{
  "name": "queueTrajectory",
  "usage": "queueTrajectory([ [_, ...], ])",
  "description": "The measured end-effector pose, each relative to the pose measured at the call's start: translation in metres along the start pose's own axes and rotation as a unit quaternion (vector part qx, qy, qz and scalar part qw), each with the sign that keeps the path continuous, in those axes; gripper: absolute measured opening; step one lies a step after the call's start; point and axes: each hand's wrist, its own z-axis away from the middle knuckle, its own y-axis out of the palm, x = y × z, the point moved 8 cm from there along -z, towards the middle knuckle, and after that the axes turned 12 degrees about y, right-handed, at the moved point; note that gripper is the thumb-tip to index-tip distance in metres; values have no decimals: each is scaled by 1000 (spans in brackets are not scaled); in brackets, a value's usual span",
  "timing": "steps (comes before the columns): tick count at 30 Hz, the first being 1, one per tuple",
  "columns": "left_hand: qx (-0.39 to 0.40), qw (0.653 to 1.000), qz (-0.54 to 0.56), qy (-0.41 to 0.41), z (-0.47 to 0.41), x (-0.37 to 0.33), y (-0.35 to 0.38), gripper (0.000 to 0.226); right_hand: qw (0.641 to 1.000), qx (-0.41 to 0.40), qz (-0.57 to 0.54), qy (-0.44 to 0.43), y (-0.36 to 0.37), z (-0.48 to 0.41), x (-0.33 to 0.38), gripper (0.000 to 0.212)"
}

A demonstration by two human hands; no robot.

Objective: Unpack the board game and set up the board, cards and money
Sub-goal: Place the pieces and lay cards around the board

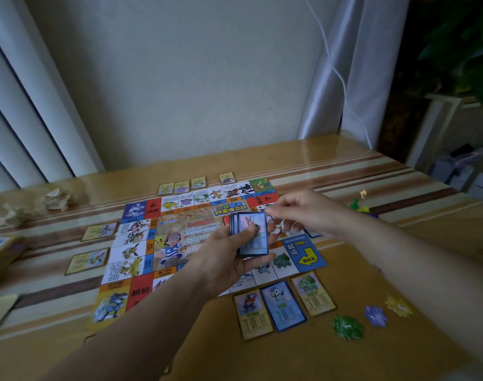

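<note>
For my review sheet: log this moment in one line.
left hand: holds card deck | right hand: at deck corner, grip unclear | board: unfolded, cards alongside

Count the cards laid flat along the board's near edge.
3, side by side below the board: the left yellow card, the blue card in the middle, the right yellow card. The left forearm may hide others farther left.

- Board (141,243): near edge partly hidden under the left hand (229,259) and forearm.
- Deck (252,235): only the top card shows (thumb over part of it).
- Right hand (298,213): fingertips blurred; a pinch cannot be told.
- Blue card (313,233): mostly hidden behind that wrist.
- Box (1,251): cut by the left edge.
</note>
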Motion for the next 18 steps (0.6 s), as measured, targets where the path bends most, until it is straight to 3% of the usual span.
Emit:
queueTrajectory([
  [5, 0, 1000, -13, 8, 3, -4, 1, 13, 995, 67, -77, 3, 19, 5, 10, 55],
  [11, 10, 1000, 17, -6, 6, -2, 2, 17, 999, 43, -25, 8, 13, 2, 9, 13],
  [15, 17, 999, 39, -14, 7, -1, 2, 22, 999, 43, 7, 22, 9, 3, 8, 10],
  [18, 10, 1000, 28, 2, 5, -4, 3, 22, 994, 67, -72, 47, 12, 4, 3, 21],
])
